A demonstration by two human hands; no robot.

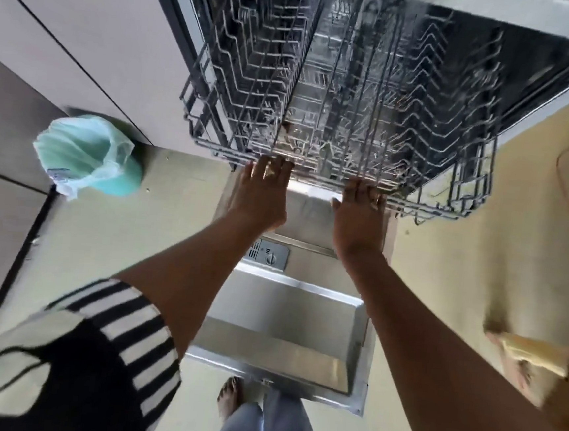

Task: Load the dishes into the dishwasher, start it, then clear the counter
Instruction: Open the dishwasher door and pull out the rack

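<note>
The dishwasher stands open with its steel door (287, 322) folded down flat over the floor. A grey wire rack (348, 93) is pulled out above the door and holds no dishes that I can see. My left hand (260, 196) grips the rack's front rail near its middle. My right hand (360, 215) grips the same front rail a little further right. Both arms reach forward over the door. The detergent compartment (269, 253) shows on the door's inner face.
A small green bin (92, 154) lined with a plastic bag stands on the floor at the left, by the cabinet fronts (95, 44). My bare foot (231, 396) is at the door's near edge. Blurred objects sit at the right edge.
</note>
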